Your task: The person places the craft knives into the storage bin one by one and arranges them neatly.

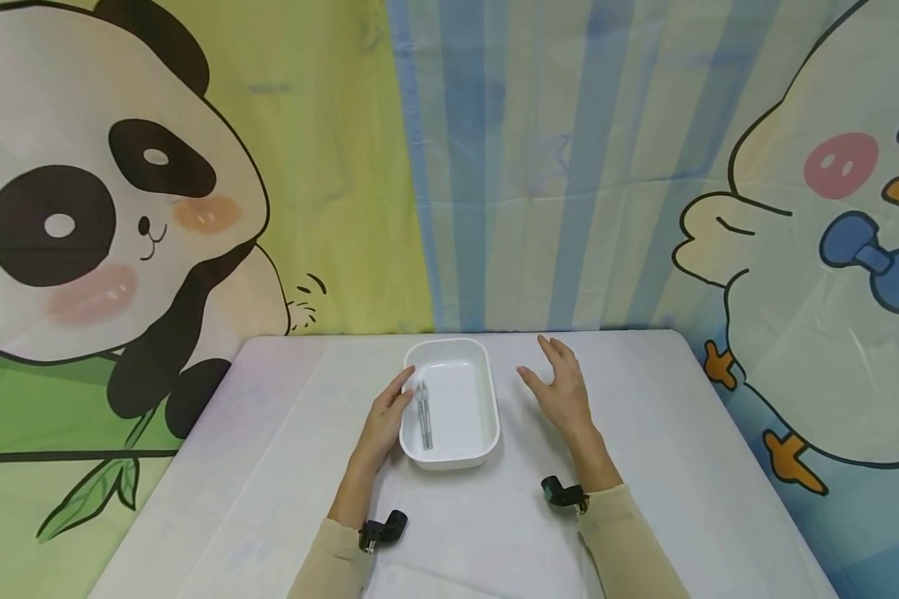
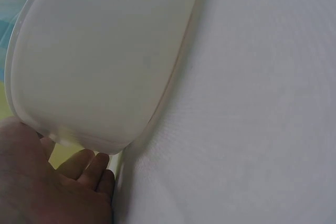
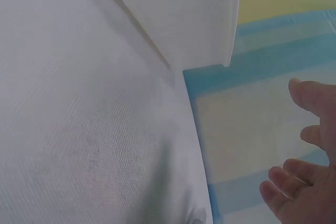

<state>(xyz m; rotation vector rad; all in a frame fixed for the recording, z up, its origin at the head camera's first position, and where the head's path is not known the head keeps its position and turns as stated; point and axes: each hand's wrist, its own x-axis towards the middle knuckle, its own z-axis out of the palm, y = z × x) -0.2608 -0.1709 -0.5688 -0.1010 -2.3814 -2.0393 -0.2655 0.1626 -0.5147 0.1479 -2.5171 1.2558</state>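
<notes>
A white rectangular tray [image 1: 460, 460] with rounded corners lies on the table. Inside it, along the left side, is a slim silvery utensil [image 1: 425, 420], narrow at its far end; its exact kind is too small to tell. My left hand [image 1: 374, 428] holds the tray by its left side, thumb over the rim and fingers along the outer wall. In the left wrist view that hand [image 2: 63, 182] meets the tray's outer wall [image 2: 100, 61]. To the right of the tray, my right hand [image 1: 565, 399] hovers apart from it, fingers spread and holding nothing.
The table [image 1: 270, 499] wears a white cloth, its far edge just behind the tray. Behind it hangs a curtain [image 1: 524, 166] with yellow and blue-striped parts, a panda on the left and a white bird on the right. Each wrist carries a small black camera [image 1: 384, 531].
</notes>
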